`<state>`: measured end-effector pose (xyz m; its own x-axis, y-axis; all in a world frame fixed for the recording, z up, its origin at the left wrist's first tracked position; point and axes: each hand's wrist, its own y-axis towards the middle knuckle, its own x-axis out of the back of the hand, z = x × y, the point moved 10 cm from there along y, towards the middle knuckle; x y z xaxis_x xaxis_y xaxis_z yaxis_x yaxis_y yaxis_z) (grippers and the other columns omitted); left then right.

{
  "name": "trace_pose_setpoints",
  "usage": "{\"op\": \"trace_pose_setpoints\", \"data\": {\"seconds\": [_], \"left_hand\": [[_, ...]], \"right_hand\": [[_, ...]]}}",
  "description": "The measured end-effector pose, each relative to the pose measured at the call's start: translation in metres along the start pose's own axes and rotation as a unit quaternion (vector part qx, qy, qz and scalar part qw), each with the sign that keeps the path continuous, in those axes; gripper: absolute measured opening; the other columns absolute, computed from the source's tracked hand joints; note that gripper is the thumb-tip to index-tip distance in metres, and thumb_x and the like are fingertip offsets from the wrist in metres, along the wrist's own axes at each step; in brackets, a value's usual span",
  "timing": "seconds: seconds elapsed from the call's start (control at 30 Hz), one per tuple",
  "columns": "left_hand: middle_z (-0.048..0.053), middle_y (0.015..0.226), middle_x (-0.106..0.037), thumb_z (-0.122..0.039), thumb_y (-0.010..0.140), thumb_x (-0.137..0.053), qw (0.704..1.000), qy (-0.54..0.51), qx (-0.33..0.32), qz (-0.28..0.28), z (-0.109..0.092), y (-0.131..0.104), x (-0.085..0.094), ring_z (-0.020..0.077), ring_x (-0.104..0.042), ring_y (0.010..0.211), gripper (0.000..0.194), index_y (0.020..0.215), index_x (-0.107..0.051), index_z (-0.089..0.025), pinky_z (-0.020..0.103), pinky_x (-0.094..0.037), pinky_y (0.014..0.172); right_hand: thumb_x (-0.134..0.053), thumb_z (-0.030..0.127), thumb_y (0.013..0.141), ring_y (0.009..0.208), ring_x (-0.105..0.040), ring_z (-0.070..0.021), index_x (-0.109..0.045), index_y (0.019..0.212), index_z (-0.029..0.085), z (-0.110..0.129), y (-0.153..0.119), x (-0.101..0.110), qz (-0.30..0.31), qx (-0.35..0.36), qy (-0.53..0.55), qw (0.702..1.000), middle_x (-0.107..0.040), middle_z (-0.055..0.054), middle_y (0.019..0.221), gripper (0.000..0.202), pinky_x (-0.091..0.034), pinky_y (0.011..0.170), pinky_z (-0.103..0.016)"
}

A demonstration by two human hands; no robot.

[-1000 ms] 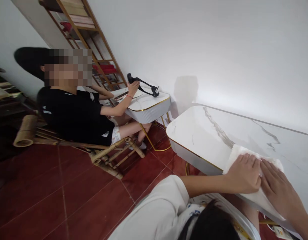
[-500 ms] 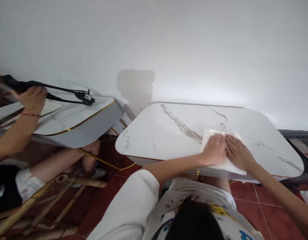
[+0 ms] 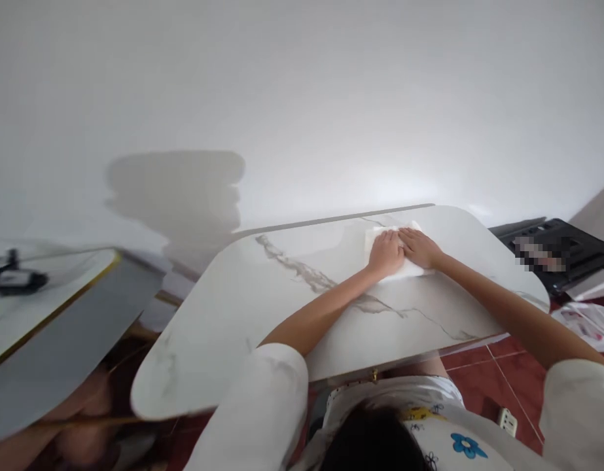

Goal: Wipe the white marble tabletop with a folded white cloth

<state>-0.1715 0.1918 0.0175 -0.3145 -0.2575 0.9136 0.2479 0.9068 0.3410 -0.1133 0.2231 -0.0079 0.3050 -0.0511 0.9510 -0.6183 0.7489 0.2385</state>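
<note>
A folded white cloth (image 3: pixel 410 267) lies on the white marble-patterned tabletop (image 3: pixel 223 327), toward the back and right of its middle. My left hand (image 3: pixel 387 254) presses down on the cloth's left part, palm down, its fingers laid over it. Beside it my right hand (image 3: pixel 419 248) lies flat on the cloth's right part, with the fingers stretched out and angled toward the left hand. The two hands touch at the fingertips and hide much of the cloth.
At the left stands a second marble-patterned table (image 3: pixel 76 288) with a gold edge; a black device (image 3: pixel 17 280) rests on it. A black plastic piece (image 3: pixel 571 248) lies at the right. Below it is a plastic bag (image 3: pixel 589 324). A white power strip (image 3: pixel 508 422) is on the red floor.
Both hands and the cloth have slid away from the tabletop's front edge toward the wall. The view has swung right, so the other person's hand on the left is out of sight.
</note>
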Motion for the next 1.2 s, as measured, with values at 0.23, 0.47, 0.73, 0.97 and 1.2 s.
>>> {"op": "trace_pose_setpoints", "data": {"seconds": [0.23,0.47,0.73,0.97,1.2], "left_hand": [[0.019,0.12,-0.062,-0.013,0.084,-0.04,1.0,0.014,0.016,-0.017,0.04,0.051,-0.01,0.0305,-0.054,0.118,0.037,0.116,-0.057,-0.007,0.043,-0.04,0.103],[0.02,0.119,-0.061,-0.013,0.086,-0.035,0.998,0.051,0.016,-0.012,0.066,0.081,-0.015,0.0333,-0.052,0.117,0.038,0.116,-0.056,-0.005,0.044,-0.04,0.099],[0.017,0.116,-0.063,-0.013,0.086,-0.033,0.998,0.06,0.011,-0.007,0.077,0.092,-0.016,0.0322,-0.055,0.113,0.037,0.114,-0.057,-0.011,0.043,-0.042,0.097],[0.019,0.131,-0.056,-0.016,0.089,-0.032,0.998,0.053,0.016,-0.026,0.072,0.076,-0.014,0.0314,-0.048,0.125,0.044,0.126,-0.052,-0.006,0.044,-0.037,0.105],[0.02,0.137,-0.052,-0.016,0.089,-0.031,0.999,0.042,0.017,-0.016,0.066,0.044,-0.01,0.0299,-0.045,0.13,0.046,0.129,-0.05,-0.005,0.045,-0.033,0.109]], "right_hand": [[-0.04,0.024,0.093,0.136,-0.04,-0.0262,-0.048,0.137,0.006,-0.015,0.061,-0.001,0.001,0.015,-0.003,1.0,-0.047,-0.017,0.144,0.048,-0.028,0.114,-0.044],[-0.044,0.02,0.092,0.129,-0.047,-0.0256,-0.059,0.12,0.013,-0.027,0.103,-0.004,-0.017,0.004,0.026,1.0,-0.056,-0.014,0.137,0.032,-0.034,0.109,-0.043],[-0.041,0.016,0.093,0.121,-0.053,-0.0254,-0.058,0.119,0.011,-0.03,0.116,-0.005,-0.028,-0.032,0.012,0.999,-0.061,-0.014,0.129,0.031,-0.035,0.105,-0.041],[-0.037,0.019,0.096,0.13,-0.044,-0.0239,-0.051,0.129,0.008,-0.02,0.1,-0.003,-0.026,-0.029,0.001,0.999,-0.052,-0.014,0.14,0.038,-0.029,0.11,-0.039],[-0.037,0.022,0.096,0.134,-0.041,-0.0243,-0.048,0.133,0.008,0.001,0.076,-0.006,-0.027,-0.03,-0.002,0.999,-0.047,-0.015,0.145,0.04,-0.027,0.112,-0.041]]}}
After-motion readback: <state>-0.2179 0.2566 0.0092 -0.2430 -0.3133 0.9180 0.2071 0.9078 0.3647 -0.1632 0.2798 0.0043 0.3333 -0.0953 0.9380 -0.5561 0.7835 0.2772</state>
